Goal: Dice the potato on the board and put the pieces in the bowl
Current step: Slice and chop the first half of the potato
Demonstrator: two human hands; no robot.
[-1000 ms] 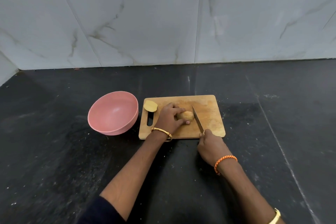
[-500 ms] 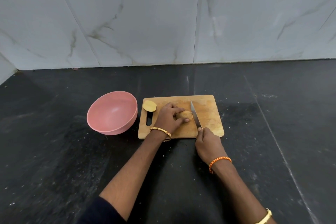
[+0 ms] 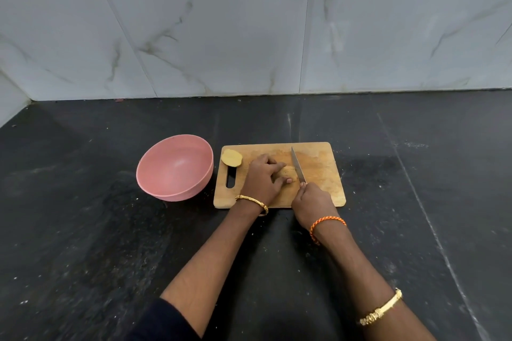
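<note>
Nearest, the right hand [image 3: 311, 203] is wrapped around the handle of the knife [image 3: 297, 165], its blade just beside the potato half [image 3: 288, 173] on the board [image 3: 318, 171]. The left hand [image 3: 264, 178] curls over this half and holds it. It looks firm and probably slippery; fingertips should stay tucked. Further left lie the other half [image 3: 232, 158] and the pink bowl [image 3: 174, 169], with no pieces visible inside.

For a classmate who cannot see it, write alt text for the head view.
On a wooden board, the left hand holds a potato piece while the right hand holds a knife against it. Another potato half and an empty pink bowl lie left.
</note>
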